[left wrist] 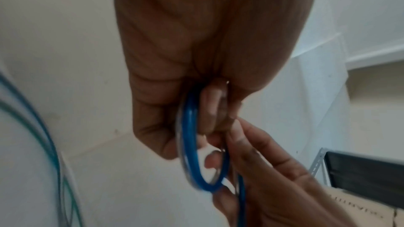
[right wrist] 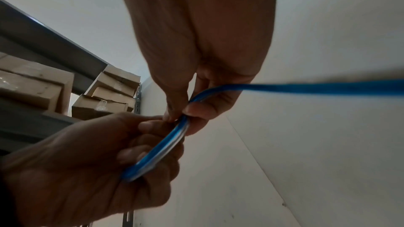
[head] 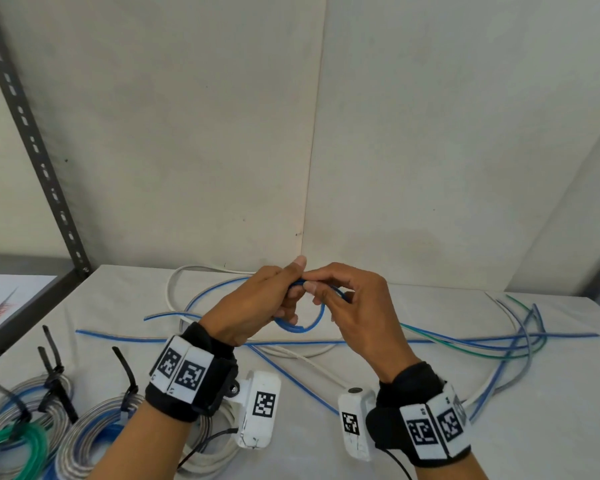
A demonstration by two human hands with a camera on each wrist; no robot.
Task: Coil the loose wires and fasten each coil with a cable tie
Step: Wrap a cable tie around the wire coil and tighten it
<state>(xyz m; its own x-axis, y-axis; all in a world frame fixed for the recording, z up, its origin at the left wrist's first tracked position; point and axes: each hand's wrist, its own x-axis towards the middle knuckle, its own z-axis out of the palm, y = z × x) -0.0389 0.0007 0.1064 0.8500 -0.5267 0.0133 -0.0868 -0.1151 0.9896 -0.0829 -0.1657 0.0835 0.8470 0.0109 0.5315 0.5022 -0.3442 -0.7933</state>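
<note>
Head view: above the middle of the white table [head: 430, 393], both hands met at 12 o'clock of a small loop of blue wire [head: 303, 325]; the left hand [head: 257, 306] had thumb and fingers curled round the loop's left side, and the right hand [head: 357, 306] pinched the wire at the loop's top; the rest of that wire appeared to run off toward 3 o'clock, among the loose wires [head: 506, 344] lying across the table; at 7 o'clock lay finished coils [head: 90, 424], each cinched with black cable ties [head: 127, 375].

Left wrist view: the left hand's fingers [left wrist: 210, 110] closed on the blue loop, which hung edge-on toward 6 o'clock; the right hand came in from 4 o'clock, touching it.

Right wrist view: thumb and forefinger pinched the wire; its free length ran straight out toward 3 o'clock, long axis roughly level; so the next turn likely fell to the right hand, the nearer to that tail, sweeping it round onto the loop the left hand kept.
</note>
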